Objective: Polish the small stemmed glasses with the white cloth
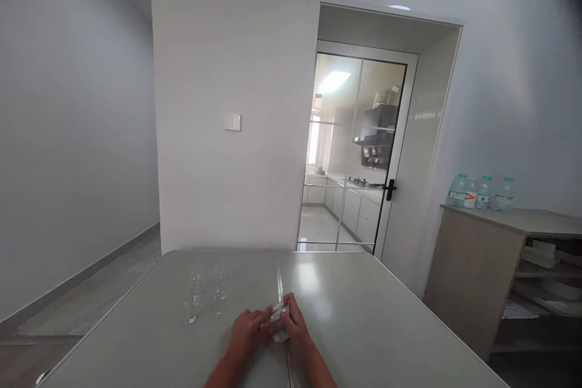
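Note:
Both my hands meet low at the middle of a pale grey table (364, 315), over its centre seam. My left hand (245, 327) and my right hand (295, 318) are closed from either side around a small clear glass with something white, perhaps a cloth (278, 321), at it. Left of my hands, several clear glasses (204, 291) stand upright in a loose group on the tabletop, apart from both hands.
A white wall with a light switch (233, 122) rises behind the table. A glass door (354, 151) opens onto a kitchen. At right, a beige sideboard (477, 267) carries several water bottles (482, 192). Floor shows at left.

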Motion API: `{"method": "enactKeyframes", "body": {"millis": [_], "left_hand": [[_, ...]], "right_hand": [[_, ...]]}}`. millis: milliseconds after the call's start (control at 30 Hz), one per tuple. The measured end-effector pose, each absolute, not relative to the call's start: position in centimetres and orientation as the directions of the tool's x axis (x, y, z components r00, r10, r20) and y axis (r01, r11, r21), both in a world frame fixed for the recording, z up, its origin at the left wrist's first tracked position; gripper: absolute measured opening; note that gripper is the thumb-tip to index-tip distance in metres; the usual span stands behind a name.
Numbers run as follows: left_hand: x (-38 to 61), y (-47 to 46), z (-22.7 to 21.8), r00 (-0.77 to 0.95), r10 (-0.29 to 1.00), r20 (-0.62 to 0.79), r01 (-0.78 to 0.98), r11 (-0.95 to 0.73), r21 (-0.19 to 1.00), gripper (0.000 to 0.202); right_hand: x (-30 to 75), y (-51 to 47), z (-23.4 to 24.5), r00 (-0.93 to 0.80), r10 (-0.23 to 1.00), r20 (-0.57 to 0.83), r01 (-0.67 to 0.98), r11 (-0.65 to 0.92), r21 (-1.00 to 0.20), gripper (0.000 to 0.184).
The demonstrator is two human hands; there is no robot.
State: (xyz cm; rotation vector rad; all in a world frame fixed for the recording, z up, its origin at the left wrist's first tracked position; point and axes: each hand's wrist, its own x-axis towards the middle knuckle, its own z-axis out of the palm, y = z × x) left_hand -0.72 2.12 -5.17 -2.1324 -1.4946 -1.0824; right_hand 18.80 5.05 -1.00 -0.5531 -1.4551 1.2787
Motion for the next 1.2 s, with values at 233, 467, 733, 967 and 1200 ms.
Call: {"method": "enactKeyframes", "body": {"millis": [233, 467, 733, 967, 1200], "left_hand": [[0.1, 0.2, -2.0, 0.128, 0.830, 0.543, 0.818, -0.398, 0.416, 0.043], [1.5, -0.5, 0.5, 0.065, 0.984, 0.167, 0.278, -0.179, 0.944, 0.068], [1.3, -0.5, 0.3, 0.052, 0.872, 0.487, 0.786, -0.336, 0.519, 0.043], [1.1, -0.4, 0.3, 0.031, 0.890, 0.454, 0.786, -0.302, 0.539, 0.044], [1.3, -1.0, 1.6, 0.190, 0.981, -0.022, 0.146, -0.007, 0.989, 0.069]], "right_hand": [[19.9, 4.6, 1.2, -0.432, 0.848, 0.308, -0.283, 0.197, -0.939, 0.058], [20.2, 3.6, 2.4, -0.464, 0.834, 0.300, -0.360, 0.132, -0.924, 0.049], [19.8, 3.5, 3.3, -0.376, 0.901, 0.217, -0.351, 0.078, -0.933, 0.050], [19.0, 4.1, 2.6, -0.309, 0.938, 0.155, -0.323, 0.050, -0.945, 0.048], [20.6, 3.0, 3.7, -0.449, 0.839, 0.309, -0.317, 0.173, -0.932, 0.047]]}}
